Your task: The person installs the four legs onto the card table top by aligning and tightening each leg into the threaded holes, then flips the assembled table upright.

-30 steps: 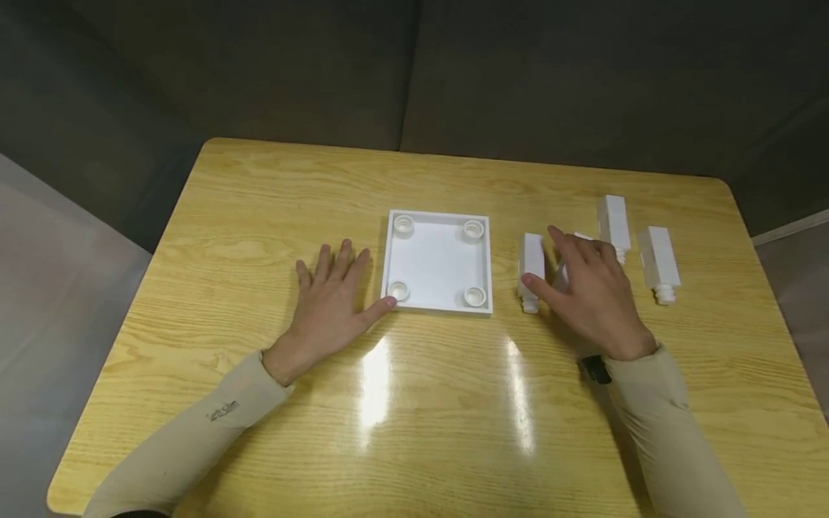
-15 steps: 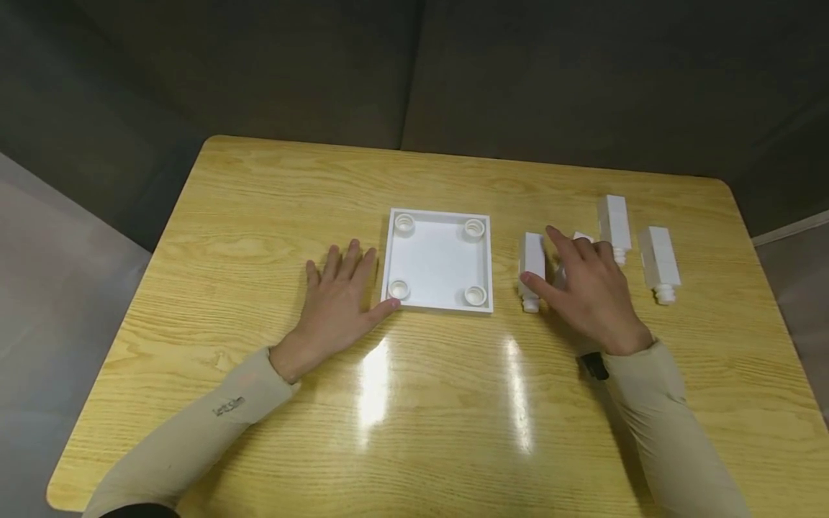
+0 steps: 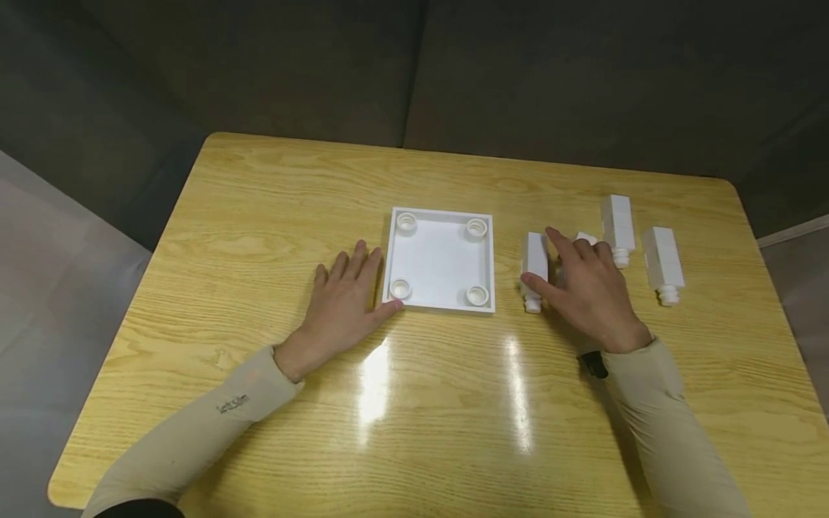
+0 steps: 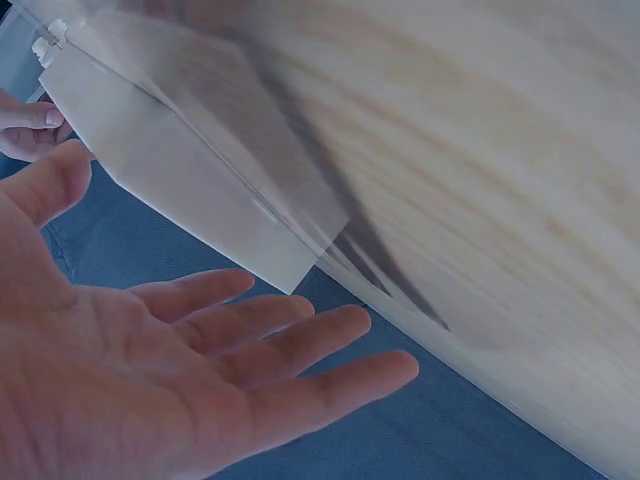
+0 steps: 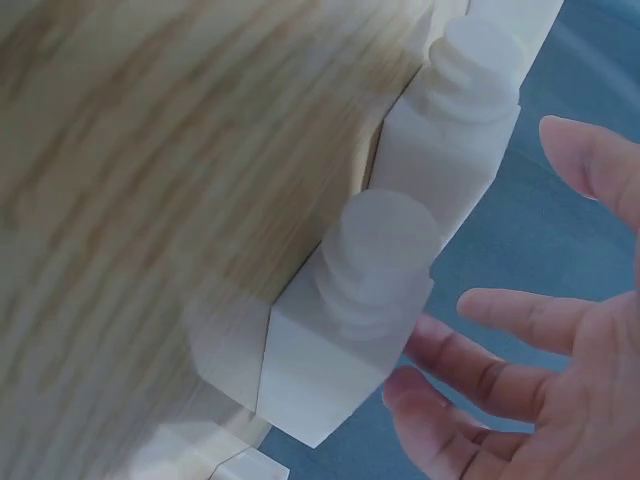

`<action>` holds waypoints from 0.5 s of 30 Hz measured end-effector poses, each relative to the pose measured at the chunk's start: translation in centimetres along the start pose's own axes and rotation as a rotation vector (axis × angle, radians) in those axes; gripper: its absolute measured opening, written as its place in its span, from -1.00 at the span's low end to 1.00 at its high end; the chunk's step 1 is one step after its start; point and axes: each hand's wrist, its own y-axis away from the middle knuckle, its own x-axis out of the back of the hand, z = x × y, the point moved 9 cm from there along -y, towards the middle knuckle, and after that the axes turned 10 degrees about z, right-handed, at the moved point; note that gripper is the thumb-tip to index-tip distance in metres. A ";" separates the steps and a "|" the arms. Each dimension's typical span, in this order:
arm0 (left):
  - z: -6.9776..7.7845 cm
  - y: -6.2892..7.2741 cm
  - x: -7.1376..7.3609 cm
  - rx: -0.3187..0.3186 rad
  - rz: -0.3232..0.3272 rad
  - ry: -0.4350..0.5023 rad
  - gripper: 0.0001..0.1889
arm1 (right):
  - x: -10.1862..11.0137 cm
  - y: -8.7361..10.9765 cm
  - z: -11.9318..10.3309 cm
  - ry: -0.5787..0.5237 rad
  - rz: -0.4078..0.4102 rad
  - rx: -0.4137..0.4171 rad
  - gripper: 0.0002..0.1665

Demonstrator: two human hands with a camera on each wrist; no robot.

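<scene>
A square white tray-like tabletop [image 3: 440, 259] lies on the table with a threaded round socket in each corner. My left hand [image 3: 340, 309] is beside its left edge, fingers straight and thumb tip right at the near left corner; the left wrist view shows the palm close to the tabletop's side [image 4: 180, 170]. Over two white square legs with screw ends hovers my right hand [image 3: 592, 295], fingers spread and relaxed. Its thumb overlaps the nearer leg [image 3: 536, 253]; the other leg [image 3: 586, 237] is mostly hidden beneath the hand. In the right wrist view, one threaded end [image 5: 380, 250] shows close to the fingers.
Two more white legs lie further right, one toward the back [image 3: 619, 224] and one at the right [image 3: 663, 259], screw ends facing the person. The wooden table [image 3: 453, 417] has rounded corners, and dark grey partitions [image 3: 291, 72] stand behind it.
My left hand has slid a little to the right, closer to the tabletop's left edge. The right hand has stayed over the legs almost unmoved.
</scene>
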 end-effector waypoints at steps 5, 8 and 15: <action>0.3 -0.3 -0.1 -0.005 0.003 0.015 0.01 | -0.3 -0.1 0.1 -0.001 -0.008 0.005 0.01; 0.5 -0.4 -0.1 -0.015 0.003 0.025 0.02 | -0.4 -0.2 0.1 -0.001 -0.012 0.000 0.01; 1.1 -0.4 -0.1 -0.043 0.005 0.019 0.00 | -0.5 -0.5 0.0 0.002 0.001 0.011 -0.01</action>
